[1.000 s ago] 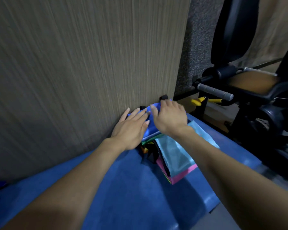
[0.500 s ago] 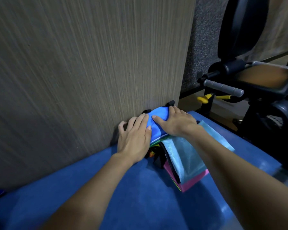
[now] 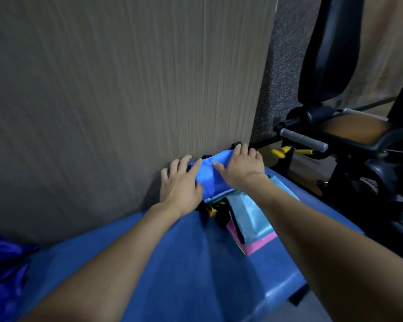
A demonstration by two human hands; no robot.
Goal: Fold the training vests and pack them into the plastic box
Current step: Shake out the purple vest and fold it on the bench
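A folded bright blue vest (image 3: pixel 209 178) lies on top of a pile of folded vests pushed against a wooden panel. My left hand (image 3: pixel 179 188) lies flat on its left end, thumb on the cloth and fingers spread past the edge. On its right end rests my right hand (image 3: pixel 241 169), palm down with fingers apart. Below, a light blue vest (image 3: pixel 250 216) and a pink one (image 3: pixel 263 242) stick out toward me. Two black clips (image 3: pixel 237 144) show behind the pile. I cannot make out the plastic box's walls.
The pile sits on a blue padded surface (image 3: pixel 172 263) whose edge runs at lower right. The wooden panel (image 3: pixel 126 89) blocks the far side. A dark blue cloth heap (image 3: pixel 2 263) lies at far left. A black exercise machine (image 3: pixel 358 147) with a yellow handle (image 3: pixel 280 152) stands to the right.
My hands have slid apart on the blue vest: the left toward its left end, the right toward its far right corner. The vest now looks flatter.
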